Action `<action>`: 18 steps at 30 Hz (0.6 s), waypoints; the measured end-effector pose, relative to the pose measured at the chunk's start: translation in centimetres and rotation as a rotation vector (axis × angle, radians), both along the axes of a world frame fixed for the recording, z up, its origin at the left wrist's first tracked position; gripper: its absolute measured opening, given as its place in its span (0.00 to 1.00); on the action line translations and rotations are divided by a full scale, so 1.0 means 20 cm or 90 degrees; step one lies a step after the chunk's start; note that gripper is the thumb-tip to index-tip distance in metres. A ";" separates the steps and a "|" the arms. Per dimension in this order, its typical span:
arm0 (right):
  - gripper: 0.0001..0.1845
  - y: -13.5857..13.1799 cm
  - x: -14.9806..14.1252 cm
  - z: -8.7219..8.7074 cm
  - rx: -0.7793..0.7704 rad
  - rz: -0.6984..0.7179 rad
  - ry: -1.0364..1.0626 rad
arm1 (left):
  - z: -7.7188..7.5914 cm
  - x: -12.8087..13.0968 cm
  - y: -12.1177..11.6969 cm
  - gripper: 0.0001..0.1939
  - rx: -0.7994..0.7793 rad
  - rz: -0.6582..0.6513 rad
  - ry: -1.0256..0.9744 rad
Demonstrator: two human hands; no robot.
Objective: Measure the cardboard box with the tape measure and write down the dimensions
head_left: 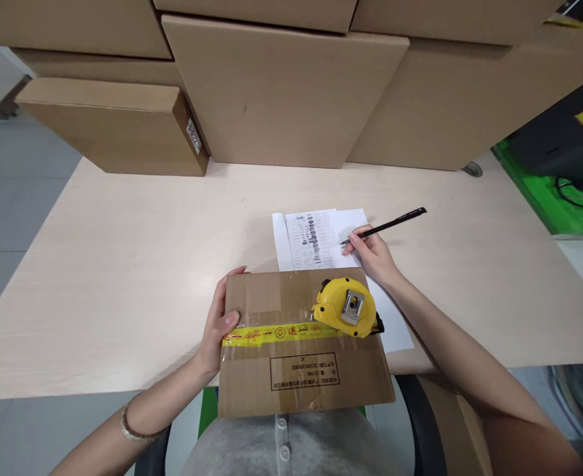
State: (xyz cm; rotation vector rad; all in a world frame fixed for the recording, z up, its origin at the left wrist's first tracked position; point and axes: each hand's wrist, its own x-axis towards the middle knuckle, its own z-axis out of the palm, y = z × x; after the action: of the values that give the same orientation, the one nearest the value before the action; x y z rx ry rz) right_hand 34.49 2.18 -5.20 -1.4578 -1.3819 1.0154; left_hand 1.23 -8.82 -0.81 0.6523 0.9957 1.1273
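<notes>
My left hand (pixel 221 317) grips the left side of a brown cardboard box (pixel 304 377), its thumb lying on the top face. The box juts over the table's front edge toward my body. Yellow tape with red print (pixel 272 332) runs across it, and a printed label frame sits below the tape. On its upper right lies a yellow tape measure (pixel 346 306) with a metal clip. My right hand (pixel 373 254) holds a black pen (pixel 395 220), its tip at a white sheet of paper (pixel 353 221) with dense dark writing. The box covers part of the paper.
Large cardboard boxes (pixel 281 92) stand along the back of the pale table (pixel 123 284), with a smaller carton (pixel 123 132) at the left. To the right, a black item (pixel 559 139) with a cable rests on a green surface (pixel 524 192). A chair arm (pixel 420 423) is near my body.
</notes>
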 end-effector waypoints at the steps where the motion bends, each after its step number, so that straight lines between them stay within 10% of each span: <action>1: 0.29 -0.01 -0.01 -0.01 0.004 -0.013 0.006 | 0.00 0.00 0.00 0.37 -0.001 0.000 0.001; 18: 0.27 0.11 -0.07 0.06 -0.060 0.062 0.035 | 0.05 0.02 0.10 0.34 -0.022 -0.013 0.009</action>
State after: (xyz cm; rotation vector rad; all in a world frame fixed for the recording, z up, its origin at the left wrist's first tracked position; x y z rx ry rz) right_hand 33.08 4.35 -3.90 -1.4320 -1.3930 1.1879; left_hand 1.59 -6.82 0.27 0.6420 1.0162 1.0876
